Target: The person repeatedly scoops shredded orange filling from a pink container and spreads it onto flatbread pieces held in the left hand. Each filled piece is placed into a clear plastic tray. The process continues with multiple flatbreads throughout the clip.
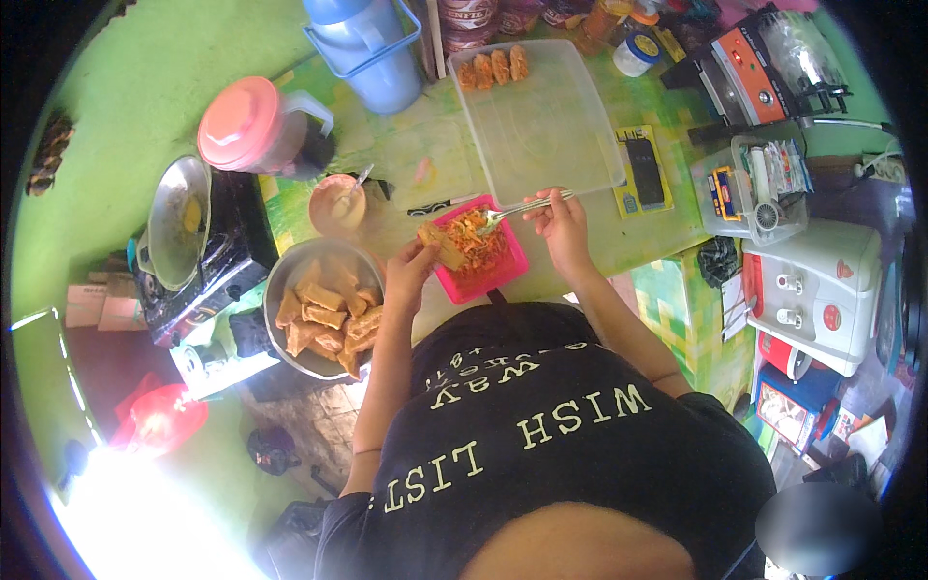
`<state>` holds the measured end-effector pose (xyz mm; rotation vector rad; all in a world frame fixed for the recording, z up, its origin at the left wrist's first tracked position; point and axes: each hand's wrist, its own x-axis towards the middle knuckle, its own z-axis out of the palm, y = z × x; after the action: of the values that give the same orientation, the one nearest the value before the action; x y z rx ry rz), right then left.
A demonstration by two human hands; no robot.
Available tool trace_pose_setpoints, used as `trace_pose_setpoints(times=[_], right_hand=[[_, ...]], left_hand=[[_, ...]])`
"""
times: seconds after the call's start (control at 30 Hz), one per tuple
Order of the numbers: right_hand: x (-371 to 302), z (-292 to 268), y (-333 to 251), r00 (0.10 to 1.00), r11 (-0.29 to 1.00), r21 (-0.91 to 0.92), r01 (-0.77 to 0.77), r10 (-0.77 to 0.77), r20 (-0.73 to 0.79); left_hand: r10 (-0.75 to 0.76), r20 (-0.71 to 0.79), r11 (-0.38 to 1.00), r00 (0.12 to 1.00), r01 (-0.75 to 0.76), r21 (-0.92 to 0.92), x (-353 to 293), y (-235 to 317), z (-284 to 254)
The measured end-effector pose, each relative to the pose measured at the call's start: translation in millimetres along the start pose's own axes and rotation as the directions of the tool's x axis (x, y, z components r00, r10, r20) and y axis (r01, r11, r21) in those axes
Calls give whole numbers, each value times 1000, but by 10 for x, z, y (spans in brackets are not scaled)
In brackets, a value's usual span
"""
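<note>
Here's the fried tofu piece (445, 247), over the left side of the pink tray (523, 259), and I've got it pinched between the thumb and fingers of my left hand (414, 267). It lies at my fingertips, on their right side, its long axis seeming to slant from upper left to lower right; whether it's slit, I can't tell at this size. Right beside it, the shredded orange filling (486, 259) covers the tray's floor. And in from the right comes the metal fork (527, 207), its handle gripped in the fingers of my right hand (564, 230), tines pointing left and slightly toward me, down at the filling's upper part. That's the relation that counts: tines just right of the tofu, left hand the nearer by far, right hand set back a fork's reach.

Outward now! Left of my left wrist, the metal pot (288, 275) is heaped with brown tofu pieces (325, 314). Beyond it, a small pink bowl (322, 213) of pale paste with a spoon (363, 175) in it. Farther up, the clear plastic tray (546, 140) carries four orange-topped pieces (495, 68) lined up at its far left corner.
</note>
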<state>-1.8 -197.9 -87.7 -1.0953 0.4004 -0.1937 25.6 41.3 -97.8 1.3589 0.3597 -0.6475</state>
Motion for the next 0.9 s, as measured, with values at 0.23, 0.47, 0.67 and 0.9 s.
trace_pose_setpoints(times=[0.23,0.47,0.67,0.9], right_hand=[[-15,-81,61,998,999,16,-50,51,-27],[-49,7,53,999,999,-11,-41,41,6],[2,-64,122,1000,993,-114,-12,12,-6],[-108,28,141,979,872,-459,171,-100,176]], left_hand=[[-9,15,1000,1000,9,-7,46,-60,-107],[23,-17,997,1000,-24,-68,-22,52,21],[22,-36,1000,999,-22,0,-11,39,-23],[21,-30,998,999,-23,-51,-53,10,-89]])
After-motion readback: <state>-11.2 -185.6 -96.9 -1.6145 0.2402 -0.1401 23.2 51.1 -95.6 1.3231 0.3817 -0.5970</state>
